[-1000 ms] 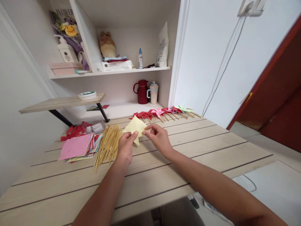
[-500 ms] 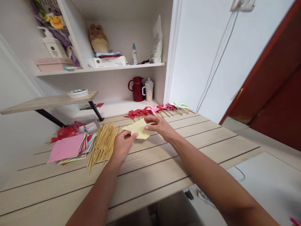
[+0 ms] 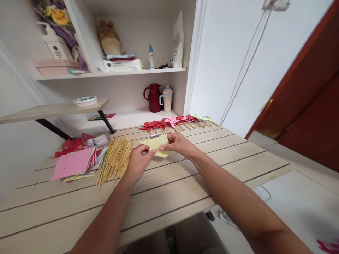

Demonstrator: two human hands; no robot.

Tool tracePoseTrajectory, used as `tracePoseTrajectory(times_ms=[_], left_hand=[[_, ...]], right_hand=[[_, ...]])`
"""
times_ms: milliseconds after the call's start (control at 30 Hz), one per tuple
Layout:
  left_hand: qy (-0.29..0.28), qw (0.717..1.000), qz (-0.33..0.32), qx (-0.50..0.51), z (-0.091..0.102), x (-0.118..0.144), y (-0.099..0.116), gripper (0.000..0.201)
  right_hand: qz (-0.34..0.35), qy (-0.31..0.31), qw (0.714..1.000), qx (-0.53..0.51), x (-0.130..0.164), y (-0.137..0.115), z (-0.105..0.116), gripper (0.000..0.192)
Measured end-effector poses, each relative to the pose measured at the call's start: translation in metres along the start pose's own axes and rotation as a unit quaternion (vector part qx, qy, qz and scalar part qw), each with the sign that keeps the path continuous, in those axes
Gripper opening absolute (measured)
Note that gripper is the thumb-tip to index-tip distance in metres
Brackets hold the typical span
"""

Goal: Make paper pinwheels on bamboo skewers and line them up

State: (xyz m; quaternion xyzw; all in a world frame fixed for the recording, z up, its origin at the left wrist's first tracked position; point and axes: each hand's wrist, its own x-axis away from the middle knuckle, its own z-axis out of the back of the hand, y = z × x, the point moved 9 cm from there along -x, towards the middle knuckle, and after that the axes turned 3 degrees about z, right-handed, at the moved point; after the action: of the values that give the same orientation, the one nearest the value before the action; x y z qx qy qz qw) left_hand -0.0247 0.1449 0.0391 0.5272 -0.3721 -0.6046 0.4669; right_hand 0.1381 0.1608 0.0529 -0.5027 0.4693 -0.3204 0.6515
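Pale yellow paper [image 3: 156,144], red pinwheels [image 3: 155,125]

Left hand [image 3: 138,163] and right hand [image 3: 180,144] pinch a yellow paper [image 3: 156,144] above the surface [image 3: 185,183], beside wooden sticks [image 3: 114,160].

Both forearms outstretched — left hand [image 3: 138,163] and right hand [image 3: 179,144] close together, fingers pinched.

Two hands, left hand [image 3: 138,163] and right hand [image 3: 179,144], share one yellow paper [image 3: 156,144]. One stick bundle [image 3: 114,159], one paper stack [image 3: 75,164], one red jug [image 3: 154,98], one cup [image 3: 167,100].
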Motion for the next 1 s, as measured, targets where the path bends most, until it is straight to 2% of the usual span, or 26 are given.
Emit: tracePoseTrajectory(times_ms=[200, 367, 433, 567, 667, 733, 900, 933, 1000], left_hand=[[0.006, 1.0, -0.008, -0.029, 0.0, 0.0, 0.003, 0.019], [0.004, 0.997, -0.02, -0.073, -0.001, 0.001, 0.006, 0.022], [-0.003, 0.996, -0.023, -0.088, -0.002, 0.001, 0.007, 0.024], [0.007, 0.995, -0.038, -0.094, -0.002, 0.002, 0.008, 0.023], [0.018, 0.997, -0.048, -0.052, -0.001, 0.001, 0.009, 0.017], [0.046, 0.998, -0.045, 0.0, 0.004, 0.001, 0.008, 0.019], [0.18, 0.97, 0.001, 0.162, 0.03, 0.004, -0.007, 0.047], [0.185, 0.963, 0.025, 0.194, 0.03, 0.004, -0.013, 0.049], [0.15, 0.953, 0.097, 0.243, 0.02, 0.003, -0.029, 0.049]], right_hand=[[-0.009, 0.002, 1.0, 0.024, 0.003, -0.001, -0.003, 0.028], [-0.029, -0.007, 0.999, 0.035, 0.005, -0.003, -0.008, 0.035], [-0.043, 0.014, 0.998, 0.046, 0.006, -0.001, -0.005, 0.034], [-0.043, 0.08, 0.995, 0.048, 0.007, 0.003, 0.002, 0.043], [-0.057, 0.109, 0.992, -0.018, 0.007, 0.01, -0.002, 0.039], [-0.062, 0.131, 0.987, -0.076, 0.006, 0.015, -0.003, 0.037], [-0.042, 0.223, 0.952, -0.207, 0.004, 0.024, 0.006, 0.034], [-0.041, 0.235, 0.943, -0.231, 0.004, 0.025, 0.006, 0.035], [-0.034, 0.259, 0.927, -0.27, 0.005, 0.026, 0.005, 0.035]])
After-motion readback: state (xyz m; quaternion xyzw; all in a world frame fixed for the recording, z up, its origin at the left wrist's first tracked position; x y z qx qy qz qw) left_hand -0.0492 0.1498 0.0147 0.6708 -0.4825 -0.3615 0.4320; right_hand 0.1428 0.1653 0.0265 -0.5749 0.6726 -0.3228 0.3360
